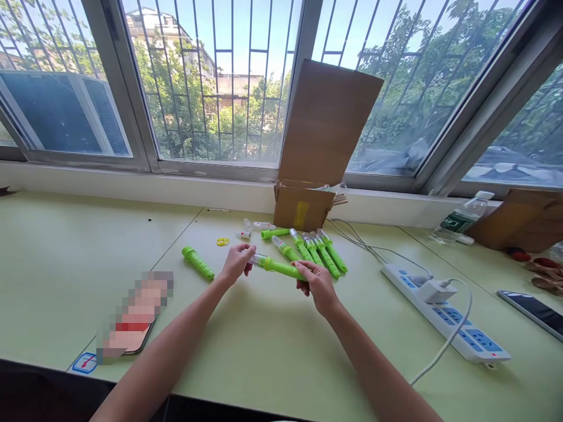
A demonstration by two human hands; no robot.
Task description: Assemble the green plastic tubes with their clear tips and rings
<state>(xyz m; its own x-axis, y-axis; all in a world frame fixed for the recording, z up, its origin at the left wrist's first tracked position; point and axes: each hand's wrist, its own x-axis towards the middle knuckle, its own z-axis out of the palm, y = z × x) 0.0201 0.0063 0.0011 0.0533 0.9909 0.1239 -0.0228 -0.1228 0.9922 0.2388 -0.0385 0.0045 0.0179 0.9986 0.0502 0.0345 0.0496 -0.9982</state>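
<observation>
Both hands hold a bright green plastic tube [281, 268] level above the table, its clear end pointing left. My left hand [237, 264] is closed, pinching the clear end. Fingers of my right hand [320, 284] close round the green end; the tip is hidden there. Just behind, several similar green tubes with clear ends [331, 252] lie side by side. A green tube without a clear end [197, 263] lies left of my left hand. Yellow rings [222, 241] and small clear caps [243, 235] lie beyond that hand.
An open cardboard box [303, 211] stands against the window sill. On the right are a power strip [444, 313] with a charger and cables, a water bottle [461, 217] and a phone [534, 313]. A blurred-out phone [138, 316] lies front left.
</observation>
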